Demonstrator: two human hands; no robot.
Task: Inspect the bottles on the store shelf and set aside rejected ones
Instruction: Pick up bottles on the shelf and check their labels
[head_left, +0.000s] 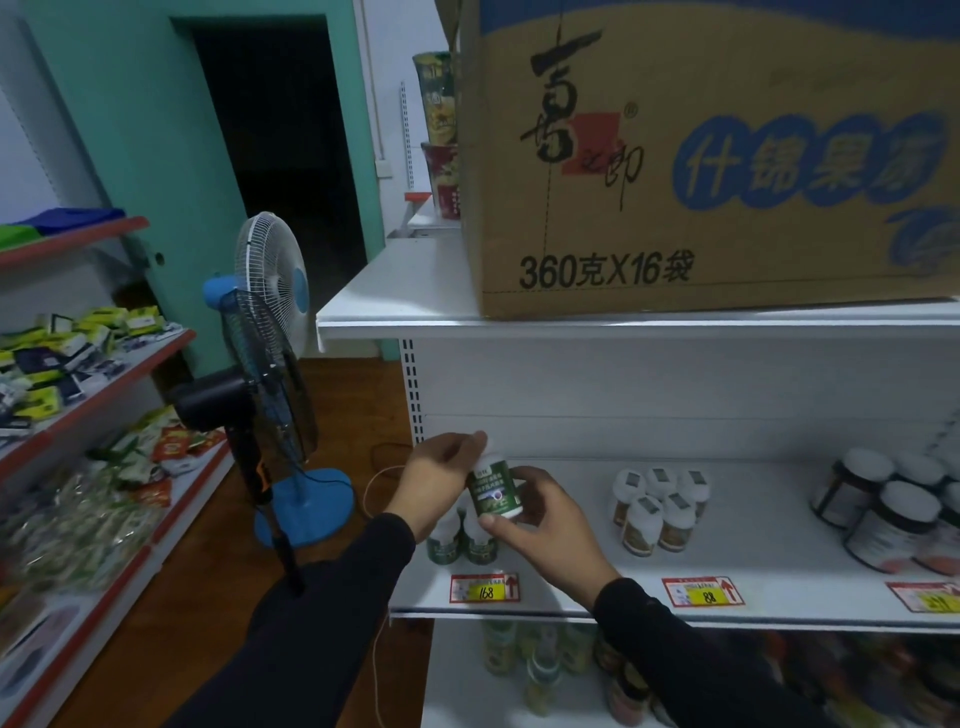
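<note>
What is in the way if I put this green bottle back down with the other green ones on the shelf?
Nothing visible blocks it. Both hands, left hand and right hand, hold the green-label bottle just above the two green-label bottles on the white shelf; only the right hand partly covers them.

The cardboard box (717, 156) reads "360克X16袋"; shelf price tags (484, 588) show "168" and "88", a third too blurred.

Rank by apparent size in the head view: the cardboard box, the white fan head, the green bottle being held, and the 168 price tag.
1. cardboard box, though it sits nearest the camera.
2. white fan head.
3-4. green bottle held by both hands, and 168 price tag: look alike, unranked.
</note>
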